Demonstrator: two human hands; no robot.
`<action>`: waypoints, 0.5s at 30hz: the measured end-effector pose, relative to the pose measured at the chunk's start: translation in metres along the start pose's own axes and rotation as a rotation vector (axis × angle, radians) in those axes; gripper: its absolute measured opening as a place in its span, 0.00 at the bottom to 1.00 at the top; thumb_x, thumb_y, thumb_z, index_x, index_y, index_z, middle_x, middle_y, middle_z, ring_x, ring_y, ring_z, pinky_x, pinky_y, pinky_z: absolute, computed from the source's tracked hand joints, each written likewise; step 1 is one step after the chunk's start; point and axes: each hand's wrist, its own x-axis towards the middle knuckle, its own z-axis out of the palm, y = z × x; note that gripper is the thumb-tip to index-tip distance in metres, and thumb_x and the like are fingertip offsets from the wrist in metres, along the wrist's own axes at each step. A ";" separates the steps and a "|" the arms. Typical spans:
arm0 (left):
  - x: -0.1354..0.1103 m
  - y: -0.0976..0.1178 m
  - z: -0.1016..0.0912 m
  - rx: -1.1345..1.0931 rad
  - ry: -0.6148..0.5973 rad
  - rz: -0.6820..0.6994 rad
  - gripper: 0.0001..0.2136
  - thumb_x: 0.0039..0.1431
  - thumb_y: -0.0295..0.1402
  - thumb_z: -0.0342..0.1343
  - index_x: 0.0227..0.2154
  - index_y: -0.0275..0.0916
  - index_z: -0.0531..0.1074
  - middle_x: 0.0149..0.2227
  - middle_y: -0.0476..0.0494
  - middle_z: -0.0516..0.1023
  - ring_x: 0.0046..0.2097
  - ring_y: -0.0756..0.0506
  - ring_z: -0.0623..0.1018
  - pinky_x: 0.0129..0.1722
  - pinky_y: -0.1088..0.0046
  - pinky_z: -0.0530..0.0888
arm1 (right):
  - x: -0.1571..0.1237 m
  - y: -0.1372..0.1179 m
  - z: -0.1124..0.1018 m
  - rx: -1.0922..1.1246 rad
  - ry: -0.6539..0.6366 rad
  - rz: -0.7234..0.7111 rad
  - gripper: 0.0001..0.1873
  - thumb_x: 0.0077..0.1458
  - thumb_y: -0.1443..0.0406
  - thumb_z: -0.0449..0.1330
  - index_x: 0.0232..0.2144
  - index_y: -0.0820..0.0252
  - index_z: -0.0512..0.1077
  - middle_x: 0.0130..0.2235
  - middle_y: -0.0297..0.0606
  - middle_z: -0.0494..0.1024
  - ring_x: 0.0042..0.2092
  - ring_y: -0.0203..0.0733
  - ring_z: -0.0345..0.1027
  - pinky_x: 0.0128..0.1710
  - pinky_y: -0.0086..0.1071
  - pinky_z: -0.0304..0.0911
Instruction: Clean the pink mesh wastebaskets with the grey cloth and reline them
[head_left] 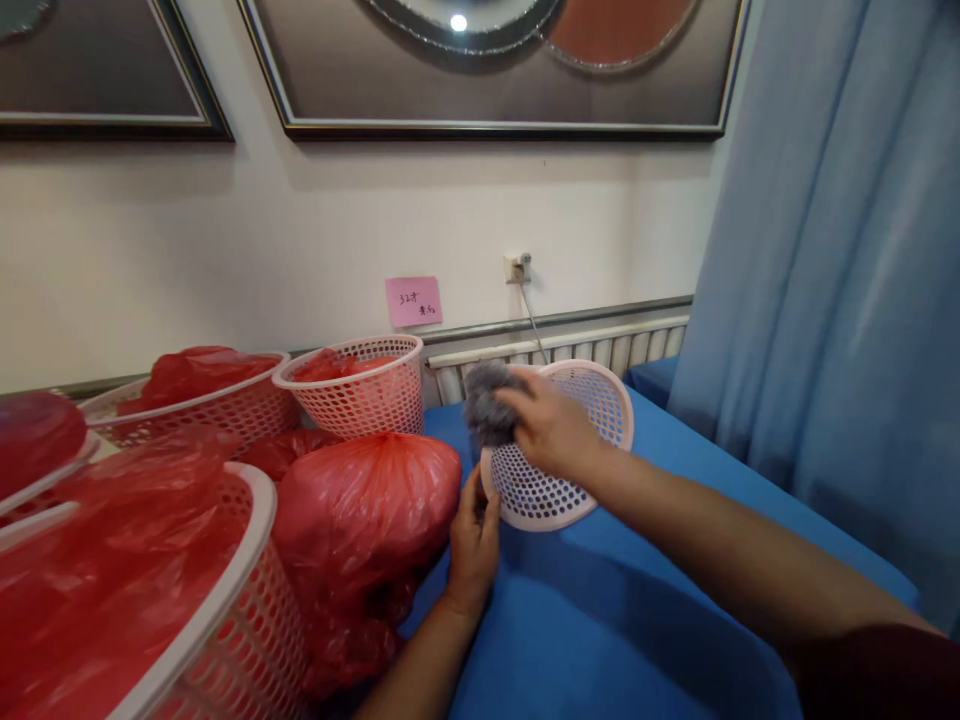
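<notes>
A white plastic mesh basket (541,497) lies tipped on the blue-covered table, its near rim facing me. My left hand (472,545) grips the left part of this rim between thumb and fingers, and some fingertips are hidden. Above the same rim, my right hand (551,420) is closed on a dark grey fluffy cloth (491,403), slightly blurred. Just left of my left hand bulges a full red plastic bag (367,490), gathered at its top.
Several white mesh baskets, such as the near one (262,510) and the far one (349,375), hold red plastic bags on the left. Behind the table are a radiator (611,345), a pink note (414,301) and a plugged socket (517,268). Blue curtains (825,330) hang at right.
</notes>
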 end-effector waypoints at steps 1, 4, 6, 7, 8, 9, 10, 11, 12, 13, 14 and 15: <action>0.000 0.001 0.000 0.003 -0.014 -0.002 0.26 0.65 0.46 0.57 0.63 0.42 0.67 0.57 0.37 0.78 0.58 0.38 0.77 0.60 0.57 0.72 | 0.000 0.025 -0.005 0.027 0.115 0.104 0.30 0.51 0.72 0.56 0.58 0.60 0.71 0.66 0.49 0.62 0.62 0.52 0.62 0.61 0.44 0.63; -0.001 0.001 0.003 -0.005 -0.028 -0.001 0.25 0.66 0.44 0.55 0.63 0.42 0.67 0.61 0.38 0.75 0.61 0.39 0.75 0.64 0.57 0.68 | -0.025 0.098 -0.011 0.174 0.415 0.618 0.26 0.51 0.68 0.56 0.53 0.65 0.73 0.62 0.54 0.67 0.64 0.56 0.61 0.63 0.49 0.59; 0.000 0.000 0.006 -0.017 -0.028 -0.010 0.25 0.66 0.44 0.55 0.63 0.42 0.66 0.62 0.37 0.74 0.62 0.39 0.74 0.65 0.56 0.67 | -0.058 0.126 -0.003 0.472 0.380 1.052 0.21 0.49 0.65 0.57 0.45 0.65 0.75 0.53 0.52 0.75 0.58 0.55 0.67 0.60 0.48 0.63; 0.000 -0.001 0.007 -0.024 -0.031 -0.018 0.25 0.66 0.44 0.55 0.64 0.42 0.66 0.62 0.37 0.73 0.62 0.39 0.73 0.65 0.56 0.67 | -0.076 0.131 0.005 0.537 0.356 1.144 0.20 0.49 0.64 0.56 0.43 0.66 0.75 0.48 0.52 0.78 0.53 0.56 0.72 0.55 0.49 0.67; 0.000 -0.002 0.009 -0.030 -0.030 -0.026 0.25 0.66 0.44 0.55 0.64 0.42 0.66 0.62 0.37 0.73 0.63 0.39 0.73 0.65 0.56 0.67 | -0.094 0.129 0.014 0.592 0.322 1.196 0.18 0.49 0.64 0.55 0.41 0.67 0.75 0.44 0.53 0.80 0.47 0.55 0.75 0.50 0.48 0.70; 0.001 -0.002 0.009 -0.032 -0.025 -0.035 0.26 0.66 0.44 0.55 0.64 0.42 0.66 0.62 0.37 0.73 0.63 0.38 0.73 0.65 0.56 0.67 | -0.110 0.122 0.025 0.655 0.287 1.226 0.16 0.49 0.63 0.55 0.39 0.66 0.74 0.40 0.51 0.81 0.42 0.52 0.77 0.45 0.46 0.73; 0.001 -0.003 0.010 -0.034 -0.014 -0.044 0.26 0.65 0.44 0.56 0.63 0.42 0.66 0.62 0.37 0.73 0.62 0.38 0.73 0.64 0.57 0.67 | -0.124 0.111 0.035 0.715 0.249 1.250 0.15 0.50 0.62 0.54 0.37 0.64 0.74 0.37 0.49 0.81 0.38 0.51 0.77 0.41 0.44 0.74; 0.002 -0.002 0.011 -0.039 0.000 -0.054 0.26 0.65 0.44 0.56 0.63 0.42 0.66 0.61 0.37 0.74 0.61 0.39 0.74 0.63 0.57 0.69 | -0.136 0.097 0.045 0.775 0.208 1.261 0.13 0.51 0.61 0.54 0.35 0.63 0.74 0.35 0.48 0.81 0.35 0.50 0.77 0.38 0.43 0.74; 0.003 -0.002 0.011 -0.048 0.015 -0.065 0.26 0.65 0.44 0.56 0.63 0.41 0.66 0.60 0.37 0.75 0.60 0.39 0.75 0.61 0.58 0.70 | -0.145 0.081 0.054 0.833 0.169 1.268 0.13 0.51 0.60 0.54 0.34 0.61 0.74 0.33 0.46 0.81 0.34 0.49 0.77 0.36 0.43 0.75; 0.004 -0.001 0.011 -0.062 0.028 -0.077 0.26 0.65 0.45 0.56 0.63 0.41 0.66 0.58 0.37 0.76 0.57 0.39 0.77 0.59 0.59 0.73 | -0.151 0.065 0.061 0.903 0.122 1.264 0.13 0.53 0.59 0.54 0.34 0.60 0.74 0.32 0.45 0.81 0.33 0.48 0.77 0.36 0.42 0.75; 0.005 0.000 0.011 -0.078 0.041 -0.089 0.27 0.65 0.45 0.55 0.63 0.40 0.65 0.57 0.37 0.77 0.56 0.40 0.78 0.57 0.60 0.74 | -0.156 0.049 0.066 0.980 0.064 1.243 0.13 0.54 0.57 0.53 0.34 0.59 0.74 0.31 0.44 0.81 0.32 0.47 0.77 0.36 0.42 0.75; 0.006 0.001 0.011 -0.093 0.053 -0.097 0.27 0.65 0.45 0.55 0.64 0.40 0.64 0.56 0.37 0.78 0.54 0.40 0.78 0.55 0.61 0.75 | -0.158 0.035 0.069 1.053 0.006 1.214 0.14 0.56 0.56 0.52 0.34 0.57 0.73 0.31 0.43 0.81 0.32 0.47 0.77 0.36 0.41 0.75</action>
